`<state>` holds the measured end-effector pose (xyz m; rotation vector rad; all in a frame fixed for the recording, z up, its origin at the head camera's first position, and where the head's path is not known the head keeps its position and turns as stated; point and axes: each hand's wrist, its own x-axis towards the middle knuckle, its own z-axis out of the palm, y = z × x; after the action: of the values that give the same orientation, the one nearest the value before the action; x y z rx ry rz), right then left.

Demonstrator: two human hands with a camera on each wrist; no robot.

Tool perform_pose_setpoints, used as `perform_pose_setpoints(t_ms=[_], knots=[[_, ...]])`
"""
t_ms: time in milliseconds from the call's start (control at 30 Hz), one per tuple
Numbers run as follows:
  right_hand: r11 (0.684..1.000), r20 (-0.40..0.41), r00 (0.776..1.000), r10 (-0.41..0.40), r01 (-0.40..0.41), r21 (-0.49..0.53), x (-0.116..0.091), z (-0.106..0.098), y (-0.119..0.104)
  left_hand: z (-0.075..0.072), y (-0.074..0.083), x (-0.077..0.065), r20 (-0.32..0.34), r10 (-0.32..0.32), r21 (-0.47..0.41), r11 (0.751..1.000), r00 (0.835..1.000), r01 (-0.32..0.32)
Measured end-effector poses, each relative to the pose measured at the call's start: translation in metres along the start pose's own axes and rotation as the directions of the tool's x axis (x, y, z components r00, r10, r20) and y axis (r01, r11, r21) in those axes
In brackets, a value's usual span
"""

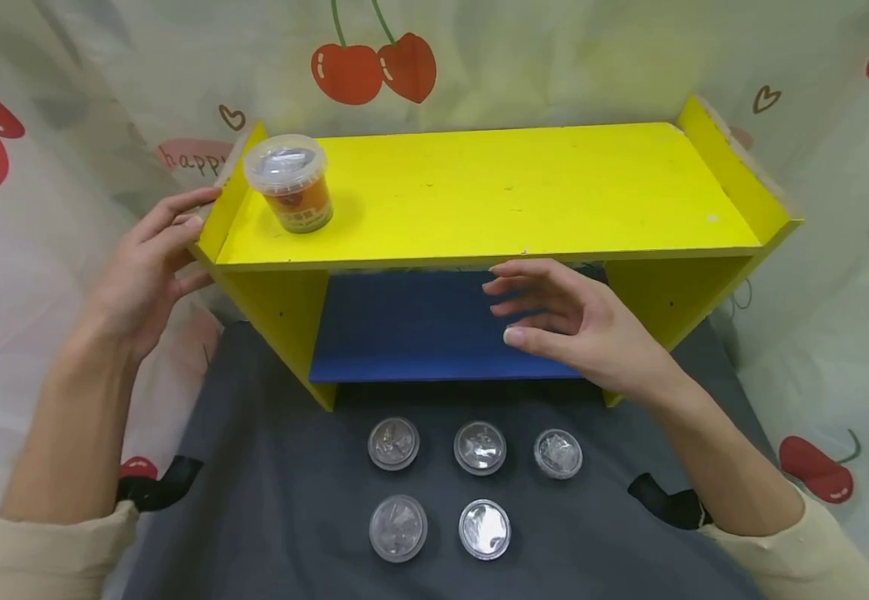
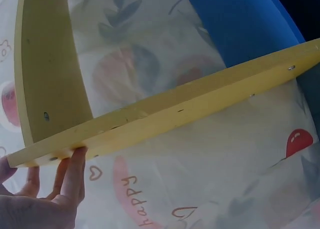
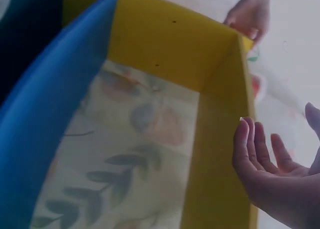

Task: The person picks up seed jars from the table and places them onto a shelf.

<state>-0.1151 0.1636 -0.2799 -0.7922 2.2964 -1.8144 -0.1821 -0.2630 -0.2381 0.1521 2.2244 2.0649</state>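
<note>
A yellow shelf unit (image 1: 509, 196) with a blue lower board (image 1: 419, 325) stands in front of me. My left hand (image 1: 137, 275) rests at the upper outer edge of its left side panel; in the left wrist view the fingertips (image 2: 77, 154) touch the panel's outer face. Upright on the top board, at its left end, is a clear lidded plastic tub (image 1: 297, 196) with an orange label. My right hand (image 1: 576, 325) hovers before the front edge of the top board, fingers loosely bent and apart, holding nothing.
Several round tubs with clear lids, among them one at the left (image 1: 393, 443) and one at the right (image 1: 557, 454), sit in two rows on the dark grey cloth (image 1: 269, 500) before the shelf. A cherry-print curtain (image 1: 539, 58) hangs behind and at both sides.
</note>
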Motion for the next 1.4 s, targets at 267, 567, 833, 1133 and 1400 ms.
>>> perform_pose_setpoints(t_ms=[267,567,833,1133,1400], knots=[[0.999,-0.03,0.999,0.037,-0.037,-0.008,-0.022,-0.007,0.03,-0.001,0.002,0.001,0.007,-0.044,0.023,0.999,0.999,0.043],[1.0,-0.087,0.996,-0.008,0.009,0.01,-0.054,-0.01,0.069,-0.001,0.0,-0.002,-0.004,-0.046,0.015,0.999,0.999,0.046],[1.0,-0.133,0.991,0.001,-0.001,0.004,-0.078,-0.008,0.1,-0.001,-0.002,-0.005,0.007,-0.024,0.012,1.0,1.0,0.024],[0.999,-0.123,0.991,0.05,-0.05,0.004,-0.094,0.001,0.135,0.001,-0.001,-0.005,0.008,-0.001,0.038,0.999,1.0,0.001],[0.993,-0.114,0.987,0.114,-0.114,0.01,-0.106,0.007,0.163,0.003,-0.004,-0.001,-0.007,0.028,0.007,1.0,1.0,-0.027]])
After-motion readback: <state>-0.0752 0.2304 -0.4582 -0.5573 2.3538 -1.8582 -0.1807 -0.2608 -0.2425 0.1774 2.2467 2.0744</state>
